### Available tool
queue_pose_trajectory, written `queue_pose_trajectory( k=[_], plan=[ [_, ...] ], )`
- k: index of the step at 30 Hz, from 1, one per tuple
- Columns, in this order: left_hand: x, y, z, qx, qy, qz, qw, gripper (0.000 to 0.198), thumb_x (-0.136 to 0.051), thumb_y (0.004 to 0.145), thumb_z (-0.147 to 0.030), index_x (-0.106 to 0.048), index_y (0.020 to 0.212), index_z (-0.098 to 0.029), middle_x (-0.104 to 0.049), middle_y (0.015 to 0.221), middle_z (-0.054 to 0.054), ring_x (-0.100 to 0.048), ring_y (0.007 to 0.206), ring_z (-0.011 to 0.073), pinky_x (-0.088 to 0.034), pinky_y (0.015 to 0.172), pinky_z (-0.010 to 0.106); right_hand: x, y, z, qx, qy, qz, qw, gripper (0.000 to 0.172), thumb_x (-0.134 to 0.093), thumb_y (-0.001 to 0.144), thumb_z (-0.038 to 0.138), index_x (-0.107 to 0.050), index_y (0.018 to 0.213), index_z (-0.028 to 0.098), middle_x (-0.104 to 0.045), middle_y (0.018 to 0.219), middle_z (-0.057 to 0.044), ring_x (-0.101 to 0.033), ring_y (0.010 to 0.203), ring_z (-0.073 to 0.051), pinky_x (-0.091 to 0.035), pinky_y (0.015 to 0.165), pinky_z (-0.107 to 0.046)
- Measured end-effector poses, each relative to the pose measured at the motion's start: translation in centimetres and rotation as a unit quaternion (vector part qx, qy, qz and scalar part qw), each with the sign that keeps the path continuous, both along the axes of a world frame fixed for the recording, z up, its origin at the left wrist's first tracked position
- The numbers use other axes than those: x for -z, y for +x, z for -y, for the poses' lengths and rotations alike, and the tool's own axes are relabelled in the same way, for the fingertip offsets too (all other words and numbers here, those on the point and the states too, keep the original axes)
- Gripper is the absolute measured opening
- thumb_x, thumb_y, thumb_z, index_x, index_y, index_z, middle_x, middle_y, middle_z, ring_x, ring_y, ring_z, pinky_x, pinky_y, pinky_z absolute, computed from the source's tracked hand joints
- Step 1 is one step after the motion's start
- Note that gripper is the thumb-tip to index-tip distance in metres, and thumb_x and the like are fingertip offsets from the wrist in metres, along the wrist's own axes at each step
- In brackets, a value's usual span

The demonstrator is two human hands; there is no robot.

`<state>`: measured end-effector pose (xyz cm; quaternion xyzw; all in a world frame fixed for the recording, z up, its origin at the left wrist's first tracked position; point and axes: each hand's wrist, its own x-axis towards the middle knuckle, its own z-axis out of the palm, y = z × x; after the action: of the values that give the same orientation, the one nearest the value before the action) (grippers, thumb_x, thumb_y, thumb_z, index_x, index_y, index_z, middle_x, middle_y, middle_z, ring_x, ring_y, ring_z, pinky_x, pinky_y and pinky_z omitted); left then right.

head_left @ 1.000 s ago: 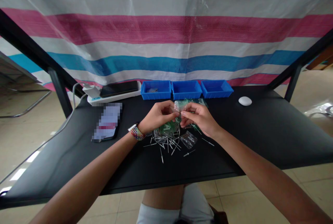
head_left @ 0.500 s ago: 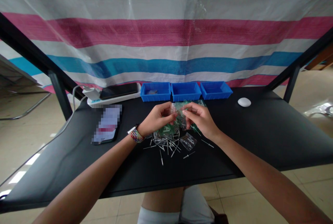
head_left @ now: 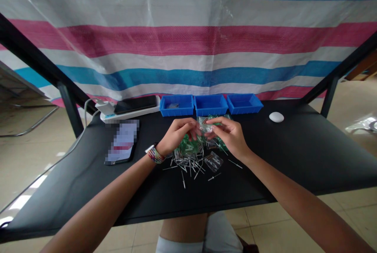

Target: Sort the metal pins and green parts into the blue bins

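1. Step in hand, as judged: both hands work a small clear bag (head_left: 204,124), held up just above the black table (head_left: 294,155), in front of the middle blue bin (head_left: 211,104).
2. Left hand (head_left: 178,135): fingers curled in, tips closed on the bag's left edge. Palm faces right; a beaded wristband (head_left: 156,154) sits on the wrist.
3. Right hand (head_left: 232,135): thumb and forefinger pinch the bag's right edge, the other fingers loosely bent. Both forearms converge from the near table edge.
4. Below the hands: a heap of green-printed bags (head_left: 188,146), loose rivet-like metal pins (head_left: 190,164) and one flat clear bag (head_left: 213,160) lying just beside them.
5. Whether the held bag holds pins: cannot tell, too small.
6. Judgement: further handling calls for a fine fingertip grip, since the film is thin and slippery.
7. Nearby: a phone (head_left: 122,143) to the left and a white round object (head_left: 276,117) to the right.
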<state>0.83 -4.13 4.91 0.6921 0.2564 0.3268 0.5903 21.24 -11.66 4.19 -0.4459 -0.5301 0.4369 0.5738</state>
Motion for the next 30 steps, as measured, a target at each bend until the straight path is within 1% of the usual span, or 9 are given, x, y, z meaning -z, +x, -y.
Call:
queue_pose_trajectory(
  k=[3,6,8,13,17,20,25,27,30],
  plan=[
    [-0.1,0.1,0.1,0.003,-0.007,0.014,1.0,0.032,-0.063,0.096,-0.048,-0.074,0.091,-0.018,-0.073,0.075,0.005,-0.07,0.067,0.0183,-0.056,0.06,0.028,0.0,0.1,0.2,-0.004,0.018,0.022,1.0,0.022,-0.073,0.093,0.041,-0.079,0.106,0.024,-0.081,0.1,-0.006,-0.078,0.078,-0.023,-0.067,0.073,-0.041],
    [0.0,0.3,0.2,-0.006,0.006,0.001,1.0,0.02,-0.075,0.09,-0.038,-0.074,0.094,-0.019,-0.073,0.074,0.003,-0.069,0.064,0.0166,-0.056,0.059,0.026,0.1,0.2,0.3,-0.014,0.038,0.033,0.999,0.021,-0.07,0.096,0.039,-0.079,0.108,0.025,-0.079,0.113,-0.007,-0.078,0.08,-0.021,-0.066,0.074,-0.04],
    [0.2,0.5,0.3,-0.01,0.009,0.001,1.0,0.018,-0.076,0.089,-0.035,-0.074,0.095,-0.018,-0.073,0.073,0.003,-0.07,0.064,0.0156,-0.056,0.059,0.025,0.2,0.2,0.3,-0.016,0.054,0.037,0.998,0.019,-0.069,0.097,0.037,-0.08,0.107,0.025,-0.076,0.118,-0.008,-0.078,0.079,-0.02,-0.065,0.073,-0.039],
    [0.6,0.5,0.2,-0.029,0.019,0.004,0.999,0.02,-0.074,0.092,-0.038,-0.074,0.096,-0.018,-0.074,0.077,0.004,-0.07,0.065,0.0148,-0.057,0.059,0.025,0.4,0.2,0.2,-0.007,0.064,0.06,0.996,0.017,-0.067,0.097,0.035,-0.079,0.1,0.022,-0.073,0.106,-0.007,-0.074,0.076,-0.019,-0.063,0.067,-0.034],
    [0.7,0.4,0.0,-0.05,0.023,0.008,0.998,0.024,-0.074,0.092,-0.041,-0.073,0.096,-0.018,-0.073,0.076,0.004,-0.07,0.064,0.0158,-0.056,0.057,0.026,0.4,0.2,0.2,-0.012,0.051,0.07,0.996,0.016,-0.067,0.096,0.033,-0.078,0.099,0.021,-0.068,0.108,-0.007,-0.073,0.079,-0.018,-0.063,0.068,-0.033],
    [0.6,0.1,-0.8,-0.122,0.04,0.036,0.991,0.024,-0.077,0.09,-0.037,-0.072,0.102,-0.017,-0.073,0.077,0.004,-0.07,0.061,0.0152,-0.056,0.055,0.025,0.4,0.2,0.2,-0.01,0.051,0.069,0.996,0.016,-0.067,0.096,0.031,-0.078,0.096,0.02,-0.067,0.111,-0.007,-0.073,0.078,-0.017,-0.062,0.068,-0.033],
    [1.1,-1.0,-3.4,-0.288,0.032,0.088,0.953,0.03,-0.077,0.087,-0.033,-0.07,0.111,-0.016,-0.072,0.078,0.002,-0.067,0.055,0.0113,-0.052,0.048,0.021,0.6,0.2,0.1,-0.015,0.06,0.068,0.996,0.014,-0.066,0.096,0.029,-0.076,0.092,0.02,-0.066,0.105,-0.006,-0.071,0.075,-0.015,-0.06,0.067,-0.031],
    [1.5,-1.4,-4.3,-0.317,-0.002,0.101,0.943,0.034,-0.076,0.088,-0.032,-0.07,0.117,-0.015,-0.074,0.083,0.003,-0.068,0.055,0.0109,-0.052,0.047,0.02,0.6,0.1,0.1,-0.02,0.062,0.075,0.995,0.014,-0.065,0.096,0.028,-0.075,0.091,0.02,-0.066,0.102,-0.005,-0.07,0.073,-0.014,-0.059,0.066,-0.031],
    [1.8,-1.8,-4.8,-0.328,-0.061,0.108,0.936,0.047,-0.073,0.09,-0.029,-0.066,0.133,-0.014,-0.08,0.104,0.01,-0.073,0.062,0.012,-0.056,0.052,0.022,0.5,0.0,0.2,-0.03,0.063,0.103,0.992,0.015,-0.062,0.096,0.026,-0.074,0.091,0.02,-0.065,0.1,-0.004,-0.07,0.071,-0.014,-0.058,0.065,-0.031]
  ],
)
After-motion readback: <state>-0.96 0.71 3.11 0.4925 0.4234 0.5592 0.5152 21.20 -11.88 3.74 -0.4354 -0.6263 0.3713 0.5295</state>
